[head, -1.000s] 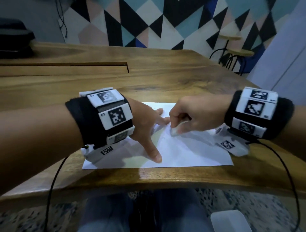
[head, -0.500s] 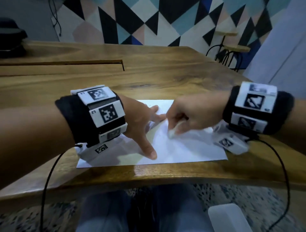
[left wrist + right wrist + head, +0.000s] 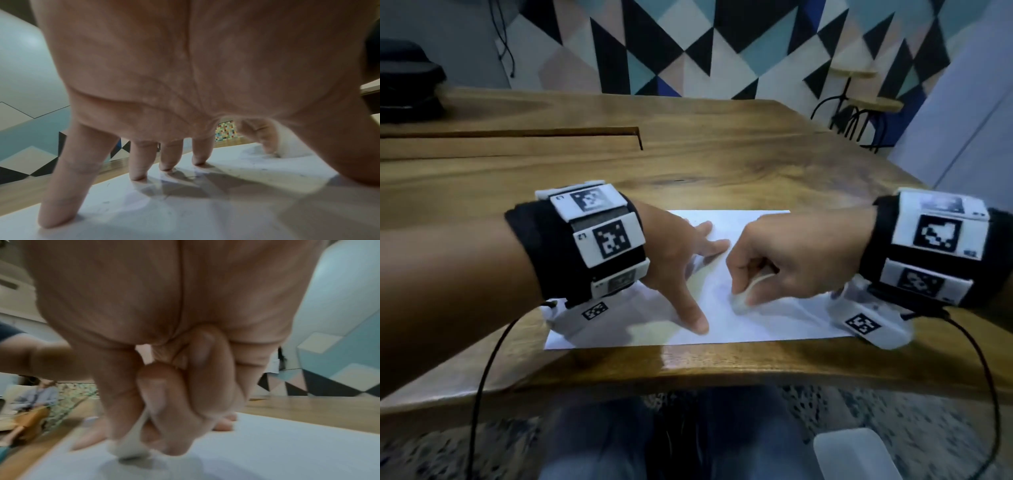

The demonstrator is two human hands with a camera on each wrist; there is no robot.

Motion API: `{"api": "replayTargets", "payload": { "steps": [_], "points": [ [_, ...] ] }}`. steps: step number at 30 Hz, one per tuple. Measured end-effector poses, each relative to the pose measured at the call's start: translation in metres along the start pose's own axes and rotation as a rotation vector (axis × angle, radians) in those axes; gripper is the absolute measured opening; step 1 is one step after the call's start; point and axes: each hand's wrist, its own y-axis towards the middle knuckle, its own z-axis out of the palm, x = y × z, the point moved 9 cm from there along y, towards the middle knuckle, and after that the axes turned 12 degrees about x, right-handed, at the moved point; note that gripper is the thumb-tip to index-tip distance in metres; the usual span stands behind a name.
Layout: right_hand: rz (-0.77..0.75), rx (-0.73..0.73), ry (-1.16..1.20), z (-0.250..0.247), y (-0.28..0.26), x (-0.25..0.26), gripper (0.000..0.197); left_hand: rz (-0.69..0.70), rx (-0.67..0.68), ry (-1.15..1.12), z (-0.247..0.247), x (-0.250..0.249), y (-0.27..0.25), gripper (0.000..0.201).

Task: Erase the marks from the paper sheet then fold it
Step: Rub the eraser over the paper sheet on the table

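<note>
A white paper sheet point(image 3: 767, 318) lies flat near the front edge of the wooden table point(image 3: 722, 161). My left hand point(image 3: 681, 260) spreads straight fingers on the sheet's left half and presses it down; the left wrist view shows the fingertips point(image 3: 55, 217) planted on the paper point(image 3: 205, 211), with faint grey marks near them. My right hand point(image 3: 784, 260) pinches a small white eraser point(image 3: 743, 298) between thumb and fingers, its tip against the sheet's middle. In the right wrist view the eraser point(image 3: 131, 446) touches the paper point(image 3: 287, 451), blurred.
A dark object point(image 3: 407, 85) sits at the table's far left corner. A long slot point(image 3: 517, 132) runs across the tabletop behind the sheet. Stools point(image 3: 859, 113) stand past the right edge. A white box point(image 3: 856, 455) sits on the floor at bottom right.
My right hand has slid the eraser slightly toward me along the sheet's middle. My left hand stays spread on the paper. The head camera shifted a little.
</note>
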Motion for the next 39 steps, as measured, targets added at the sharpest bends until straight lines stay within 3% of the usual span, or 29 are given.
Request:
{"api": "replayTargets", "payload": {
  "steps": [4,8,12,18,27,33,39],
  "points": [
    [0.087,-0.031,0.017,-0.015,0.000,-0.022,0.017,0.011,-0.005,-0.005,0.000,0.001,0.000,0.131],
    [0.034,0.034,-0.007,-0.001,0.000,-0.007,0.014,0.000,0.005,-0.002,0.001,-0.001,-0.001,0.129],
    [0.092,-0.020,0.023,-0.014,0.000,-0.026,0.015,0.012,0.002,-0.006,0.001,0.000,-0.001,0.130],
    [0.038,-0.015,0.014,-0.002,0.001,-0.009,0.017,0.001,0.012,0.009,0.000,-0.001,-0.003,0.129],
    [0.291,-0.157,0.026,-0.044,-0.017,-0.083,0.018,0.016,0.028,0.009,0.011,0.000,-0.016,0.131],
    [0.275,-0.076,0.113,-0.024,0.000,-0.100,0.017,-0.003,0.075,-0.009,0.018,0.005,-0.031,0.124],
    [0.192,0.002,0.224,-0.020,0.010,-0.077,0.022,-0.085,-0.134,0.051,-0.027,0.016,-0.020,0.113]
  ]
}}
